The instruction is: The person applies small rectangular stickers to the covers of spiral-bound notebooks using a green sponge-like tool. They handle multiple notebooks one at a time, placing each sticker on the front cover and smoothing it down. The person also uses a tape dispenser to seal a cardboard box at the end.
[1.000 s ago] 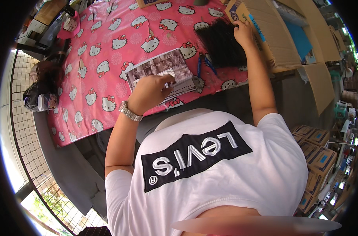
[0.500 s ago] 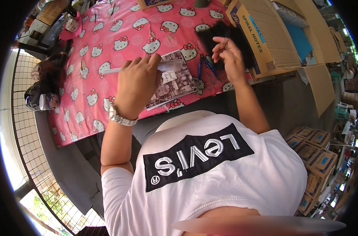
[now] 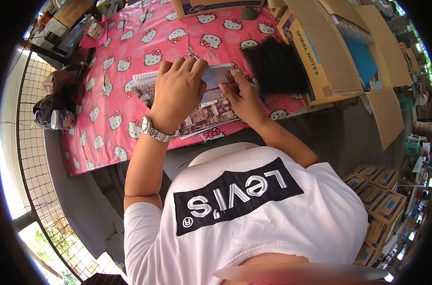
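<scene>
My left hand [image 3: 180,92], with a silver watch on its wrist, grips a notebook [image 3: 147,85] by its middle, fingers curled over its top edge. The notebook is tilted up, with a row of small holes along that edge. Under it lie notebooks [image 3: 201,116] with a grey photo-collage cover and a white label. At the notebook's right end my right hand [image 3: 244,97] is closed in a pinch on a thin black spiral coil [image 3: 231,80]; whether the coil touches the holes I cannot tell. Beyond it lies a pile of black spiral coils [image 3: 275,66].
A pink patterned cloth [image 3: 116,102] covers the table. An open cardboard box [image 3: 311,57] stands at the right, another box [image 3: 216,7] at the far edge. Bags [image 3: 52,107] and a cup [image 3: 61,120] sit at the left. Stacked cartons [image 3: 377,194] are behind me at right.
My right hand has moved left from beside the coil pile to the notebook's right end, bringing a coil. My left hand has tilted the notebook so its cover shows. The pliers are now mostly hidden.
</scene>
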`<action>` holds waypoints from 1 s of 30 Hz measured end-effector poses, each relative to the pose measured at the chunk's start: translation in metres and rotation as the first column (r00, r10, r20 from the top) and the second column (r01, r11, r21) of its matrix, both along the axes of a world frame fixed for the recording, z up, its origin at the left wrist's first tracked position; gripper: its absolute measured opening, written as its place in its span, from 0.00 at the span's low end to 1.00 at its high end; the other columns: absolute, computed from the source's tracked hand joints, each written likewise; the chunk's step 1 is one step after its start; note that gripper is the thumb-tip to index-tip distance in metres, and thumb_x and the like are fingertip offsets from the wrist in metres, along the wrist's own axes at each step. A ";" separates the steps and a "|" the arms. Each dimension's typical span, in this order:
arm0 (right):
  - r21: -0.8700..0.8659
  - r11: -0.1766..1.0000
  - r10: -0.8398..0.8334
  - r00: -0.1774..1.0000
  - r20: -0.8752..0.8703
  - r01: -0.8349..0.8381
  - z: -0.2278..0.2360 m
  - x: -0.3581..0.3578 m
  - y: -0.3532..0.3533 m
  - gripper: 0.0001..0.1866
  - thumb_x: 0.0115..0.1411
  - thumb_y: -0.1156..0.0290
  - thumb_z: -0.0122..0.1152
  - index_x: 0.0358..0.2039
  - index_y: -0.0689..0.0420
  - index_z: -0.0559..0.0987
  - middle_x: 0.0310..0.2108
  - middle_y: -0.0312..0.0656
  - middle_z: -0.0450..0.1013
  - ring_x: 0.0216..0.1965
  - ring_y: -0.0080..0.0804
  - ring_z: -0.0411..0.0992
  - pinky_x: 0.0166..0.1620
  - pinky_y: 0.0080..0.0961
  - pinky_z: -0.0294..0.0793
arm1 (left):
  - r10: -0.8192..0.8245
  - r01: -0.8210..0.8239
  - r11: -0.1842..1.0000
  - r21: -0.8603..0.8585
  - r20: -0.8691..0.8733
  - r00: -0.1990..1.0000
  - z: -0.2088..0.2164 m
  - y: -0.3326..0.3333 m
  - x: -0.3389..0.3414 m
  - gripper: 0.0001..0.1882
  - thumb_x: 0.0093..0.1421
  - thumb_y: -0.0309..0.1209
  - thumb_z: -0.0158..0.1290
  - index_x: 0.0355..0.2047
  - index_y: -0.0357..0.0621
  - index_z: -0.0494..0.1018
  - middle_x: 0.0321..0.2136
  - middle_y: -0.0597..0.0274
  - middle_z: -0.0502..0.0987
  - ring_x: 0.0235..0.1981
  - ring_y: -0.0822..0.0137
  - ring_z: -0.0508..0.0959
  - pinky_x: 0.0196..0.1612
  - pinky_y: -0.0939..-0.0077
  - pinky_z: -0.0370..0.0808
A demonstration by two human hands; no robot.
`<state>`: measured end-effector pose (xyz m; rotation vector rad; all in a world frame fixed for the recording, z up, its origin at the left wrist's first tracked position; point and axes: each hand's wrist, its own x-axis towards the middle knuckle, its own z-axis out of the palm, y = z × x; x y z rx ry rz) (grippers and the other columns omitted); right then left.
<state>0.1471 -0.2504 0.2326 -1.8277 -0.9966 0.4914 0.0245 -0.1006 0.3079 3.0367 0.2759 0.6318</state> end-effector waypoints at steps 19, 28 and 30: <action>0.374 0.899 0.160 0.966 0.203 -0.228 0.017 0.029 -0.016 0.13 0.66 0.68 0.59 0.49 0.57 0.81 0.40 0.46 0.80 0.42 0.35 0.79 0.44 0.28 0.77 | 0.011 0.013 0.984 -0.175 0.135 0.991 -0.020 -0.023 -0.014 0.10 0.55 0.27 0.57 0.39 0.46 0.74 0.31 0.61 0.77 0.36 0.57 0.77 0.50 0.58 0.68; 0.264 0.907 0.179 0.869 0.462 -0.327 0.045 0.042 -0.011 0.17 0.54 0.84 0.65 0.43 0.55 0.83 0.38 0.40 0.76 0.39 0.33 0.76 0.41 0.25 0.76 | 0.035 -0.020 0.986 -0.166 0.087 0.996 -0.016 -0.024 -0.014 0.10 0.57 0.29 0.57 0.40 0.46 0.76 0.34 0.62 0.79 0.39 0.58 0.78 0.62 0.51 0.62; 0.297 0.909 0.115 0.860 0.497 -0.293 0.047 0.040 -0.009 0.16 0.51 0.85 0.66 0.40 0.55 0.83 0.36 0.40 0.75 0.38 0.36 0.76 0.41 0.29 0.77 | 0.031 -0.013 0.987 -0.163 0.108 0.994 -0.017 -0.022 -0.014 0.10 0.57 0.30 0.57 0.40 0.46 0.76 0.34 0.62 0.79 0.39 0.58 0.78 0.61 0.52 0.62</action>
